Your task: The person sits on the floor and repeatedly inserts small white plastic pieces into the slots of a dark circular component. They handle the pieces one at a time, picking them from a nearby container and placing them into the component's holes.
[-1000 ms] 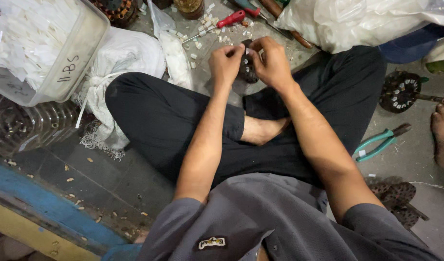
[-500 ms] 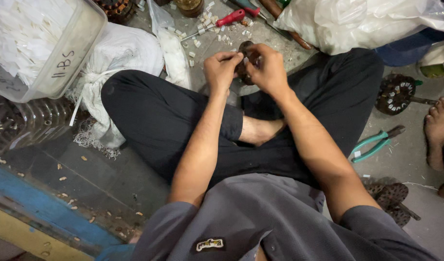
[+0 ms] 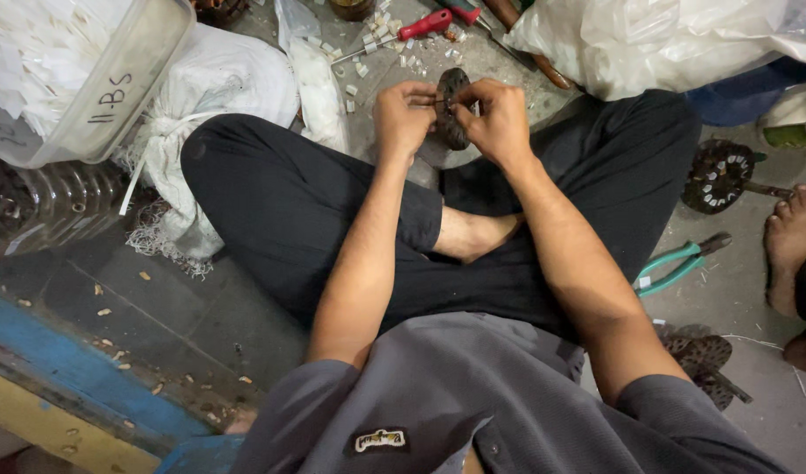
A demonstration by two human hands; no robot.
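I sit cross-legged on the floor in black trousers. Both hands meet over my knees around a dark round slotted metal core held on edge. My left hand pinches a small piece at the core's left face. My right hand grips the core from the right, fingers curled over its rim. Small white paper strips lie scattered on the floor just beyond the hands.
A red-handled screwdriver lies ahead. A clear plastic tub of white strips and a white sack sit left. Green-handled pliers, two more slotted cores and another person's bare foot are right. A white bag lies far right.
The hands and the core stay together above my knees; the fingers have shifted slightly on the core. The view has tipped a little.
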